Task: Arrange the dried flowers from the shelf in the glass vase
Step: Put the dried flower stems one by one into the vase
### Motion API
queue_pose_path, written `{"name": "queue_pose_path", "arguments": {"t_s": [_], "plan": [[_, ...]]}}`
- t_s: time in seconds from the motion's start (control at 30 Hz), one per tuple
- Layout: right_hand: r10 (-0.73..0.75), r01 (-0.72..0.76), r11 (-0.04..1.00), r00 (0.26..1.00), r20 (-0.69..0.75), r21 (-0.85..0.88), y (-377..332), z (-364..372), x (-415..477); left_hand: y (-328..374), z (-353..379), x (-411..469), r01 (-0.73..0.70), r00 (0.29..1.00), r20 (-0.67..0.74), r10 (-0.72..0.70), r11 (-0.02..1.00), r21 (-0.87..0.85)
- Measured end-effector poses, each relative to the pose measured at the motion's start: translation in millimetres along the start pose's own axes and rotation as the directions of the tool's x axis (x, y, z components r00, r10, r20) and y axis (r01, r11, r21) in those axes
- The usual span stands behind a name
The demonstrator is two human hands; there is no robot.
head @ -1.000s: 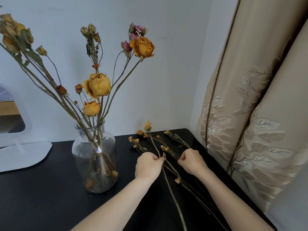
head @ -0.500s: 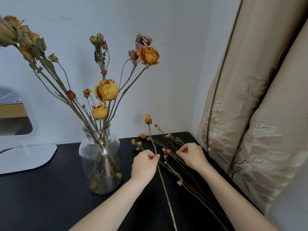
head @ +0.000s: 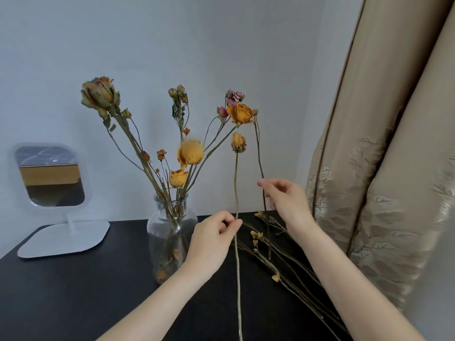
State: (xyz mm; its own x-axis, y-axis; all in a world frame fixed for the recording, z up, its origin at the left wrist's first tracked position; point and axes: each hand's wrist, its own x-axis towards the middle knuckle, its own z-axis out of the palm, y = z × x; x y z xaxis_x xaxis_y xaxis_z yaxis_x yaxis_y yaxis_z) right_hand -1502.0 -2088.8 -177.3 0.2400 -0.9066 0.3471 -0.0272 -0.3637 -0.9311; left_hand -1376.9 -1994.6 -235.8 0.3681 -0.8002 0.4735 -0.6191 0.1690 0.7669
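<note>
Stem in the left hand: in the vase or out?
Out. The left hand pinches the stem upright, right of the glass vase, clear of its neck.

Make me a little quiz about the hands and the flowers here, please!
1. True or false: the left hand pinches the yellow-bud stem.
2. Where do the loose stems lie? A: on the black table, right of the glass vase. B: inside the vase. C: in the left hand.
3. How many stems does the right hand hold up?

Key: 1 true; 2 A; 3 one, a thin stem.
</note>
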Motion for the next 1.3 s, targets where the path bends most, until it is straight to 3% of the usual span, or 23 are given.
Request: {"name": "queue_pose_path", "arguments": {"t_s": [0.23,0.47,0.67,0.87,1.07,1.3], "plan": [[-0.039,0.051,0.992,0.994,-0.102,0.119,-29,3,-18,26,-22,-19,-0.13,0.987,0.092,0.13,0.991,-0.01],[-0.139,0.172,0.968,0.974,-0.179,0.182,-54,1,-26,56,-59,-16,-0.257,0.966,0.045,0.256,0.966,0.027],[-0.211,0.237,0.942,0.969,-0.13,0.237,-84,16,-30,73,-104,-11,-0.265,0.952,-0.155,0.264,0.964,0.018],[-0.263,0.269,0.925,0.963,-0.06,0.269,-104,50,-33,92,-144,13,-0.249,0.889,-0.382,0.252,0.967,0.057],[-0.289,0.274,0.918,0.957,0.01,0.287,-113,77,-35,107,-164,38,-0.236,0.83,-0.483,0.279,0.96,0.149],[-0.294,0.277,0.919,0.956,0.02,0.28,-120,88,-29,108,-166,47,-0.219,0.796,-0.552,0.25,0.968,0.122]]}}
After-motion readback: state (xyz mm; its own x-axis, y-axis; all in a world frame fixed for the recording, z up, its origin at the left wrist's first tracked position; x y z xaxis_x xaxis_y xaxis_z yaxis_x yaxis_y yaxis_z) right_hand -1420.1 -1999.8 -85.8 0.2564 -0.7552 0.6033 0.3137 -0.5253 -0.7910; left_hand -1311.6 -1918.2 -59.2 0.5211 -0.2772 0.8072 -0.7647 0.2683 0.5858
